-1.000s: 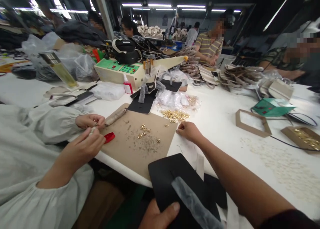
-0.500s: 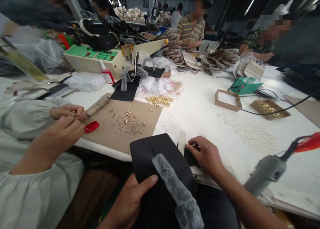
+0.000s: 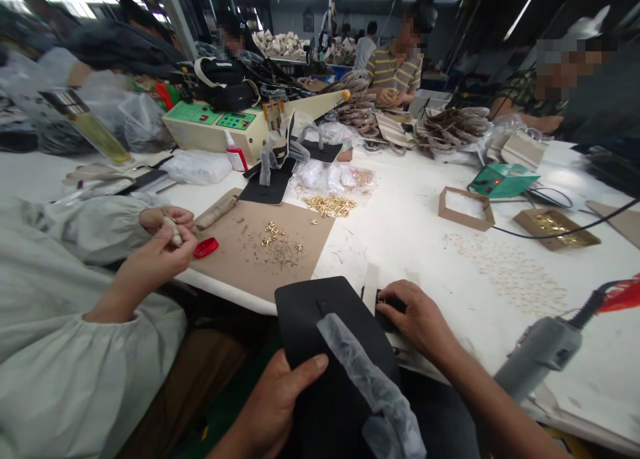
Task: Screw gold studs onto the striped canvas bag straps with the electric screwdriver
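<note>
Left hand [image 3: 273, 395] gripping — thumb [image 3: 307, 372] laid on top, pointing up-right, other fingers hidden beneath. Right hand [image 3: 417, 315] farther forward, fingers curled, thumb and index pinching — forearm [image 3: 485, 395] bare, slanting from lower right.

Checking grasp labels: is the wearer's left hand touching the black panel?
Touching: in the head view, the left hand grips the black panel, its thumb laid over the face.
</note>
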A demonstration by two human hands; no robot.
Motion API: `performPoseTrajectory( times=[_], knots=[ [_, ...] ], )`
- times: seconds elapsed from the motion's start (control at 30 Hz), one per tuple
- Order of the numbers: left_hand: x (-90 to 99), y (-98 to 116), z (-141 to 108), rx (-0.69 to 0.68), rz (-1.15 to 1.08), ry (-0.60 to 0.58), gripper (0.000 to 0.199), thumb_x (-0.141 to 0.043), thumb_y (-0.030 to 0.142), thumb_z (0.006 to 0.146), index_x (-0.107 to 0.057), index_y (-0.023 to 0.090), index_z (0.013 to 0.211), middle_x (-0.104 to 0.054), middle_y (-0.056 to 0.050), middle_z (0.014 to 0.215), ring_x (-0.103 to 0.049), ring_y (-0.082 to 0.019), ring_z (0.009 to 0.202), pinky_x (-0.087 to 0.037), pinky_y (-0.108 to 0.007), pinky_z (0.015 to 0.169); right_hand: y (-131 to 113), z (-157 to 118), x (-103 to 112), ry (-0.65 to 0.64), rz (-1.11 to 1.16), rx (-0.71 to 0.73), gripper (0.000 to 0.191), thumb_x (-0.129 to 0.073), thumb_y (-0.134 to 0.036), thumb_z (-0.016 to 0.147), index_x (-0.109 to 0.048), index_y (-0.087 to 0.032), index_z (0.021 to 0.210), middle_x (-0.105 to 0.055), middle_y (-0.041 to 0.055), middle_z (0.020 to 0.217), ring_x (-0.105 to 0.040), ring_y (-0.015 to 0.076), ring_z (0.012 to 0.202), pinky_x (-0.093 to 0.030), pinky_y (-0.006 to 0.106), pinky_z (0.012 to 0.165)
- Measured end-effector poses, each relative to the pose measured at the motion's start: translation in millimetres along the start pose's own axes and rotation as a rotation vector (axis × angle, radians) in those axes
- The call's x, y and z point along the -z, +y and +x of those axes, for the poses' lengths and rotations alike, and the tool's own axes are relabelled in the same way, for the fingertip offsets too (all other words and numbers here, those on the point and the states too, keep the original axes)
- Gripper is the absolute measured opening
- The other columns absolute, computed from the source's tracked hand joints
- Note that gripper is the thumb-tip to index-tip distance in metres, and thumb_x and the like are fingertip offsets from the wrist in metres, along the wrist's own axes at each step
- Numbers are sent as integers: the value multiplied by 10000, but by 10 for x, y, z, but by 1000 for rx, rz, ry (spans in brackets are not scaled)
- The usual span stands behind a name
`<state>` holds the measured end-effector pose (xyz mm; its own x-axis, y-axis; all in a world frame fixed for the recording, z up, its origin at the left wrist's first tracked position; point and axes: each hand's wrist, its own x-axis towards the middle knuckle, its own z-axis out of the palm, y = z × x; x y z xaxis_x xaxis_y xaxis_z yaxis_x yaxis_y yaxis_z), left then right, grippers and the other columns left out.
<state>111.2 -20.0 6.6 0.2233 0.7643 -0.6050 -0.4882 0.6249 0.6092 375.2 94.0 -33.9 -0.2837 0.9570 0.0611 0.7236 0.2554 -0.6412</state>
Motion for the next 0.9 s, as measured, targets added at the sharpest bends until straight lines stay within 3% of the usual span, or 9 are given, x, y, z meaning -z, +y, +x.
performPoseTrajectory(
  times=[0.27,0.43,0.63,0.77,0.9],
  knots=[
    [39,-20,6,1,-36,-24,562,-808,371,785,-686,117,1272,-751,-175,1215,-761,-306,1059,-604,-415,1008,104,24,47,-34,-203,112,217,-574,-384,1003,-758,-279,1049,-703,41,1121,-648,220,1042,-506,377,953],
    [66,-41,43,-10,-39,-47,547,-790,353,806,-686,123,1291,-753,-172,1209,-763,-300,1054,-606,-410,991,44,-22,44,-82,-321,183,271,-503,-385,1038,-754,-285,1064,-705,39,1130,-652,220,1021,-516,385,931],
    [35,-69,42,0,-40,-72,552,-781,346,816,-677,138,1317,-754,-164,1209,-767,-286,1042,-609,-382,963,54,-61,4,-71,-270,173,238,-534,-351,1025,-766,-313,1061,-695,30,1128,-649,207,1024,-519,361,905],
    [19,-71,31,2,-22,-82,552,-780,353,817,-679,129,1311,-750,-168,1219,-761,-286,1061,-604,-376,976,117,-87,-15,59,-241,62,196,-664,-447,953,-755,-310,1059,-697,37,1094,-653,232,1015,-512,383,896],
    [6,-73,35,6,-17,-74,571,-782,355,814,-670,122,1323,-746,-171,1225,-759,-289,1063,-600,-397,999,97,-124,-8,66,-279,9,207,-675,-506,942,-768,-323,969,-699,27,1013,-647,227,965,-478,370,845]
  ],
)
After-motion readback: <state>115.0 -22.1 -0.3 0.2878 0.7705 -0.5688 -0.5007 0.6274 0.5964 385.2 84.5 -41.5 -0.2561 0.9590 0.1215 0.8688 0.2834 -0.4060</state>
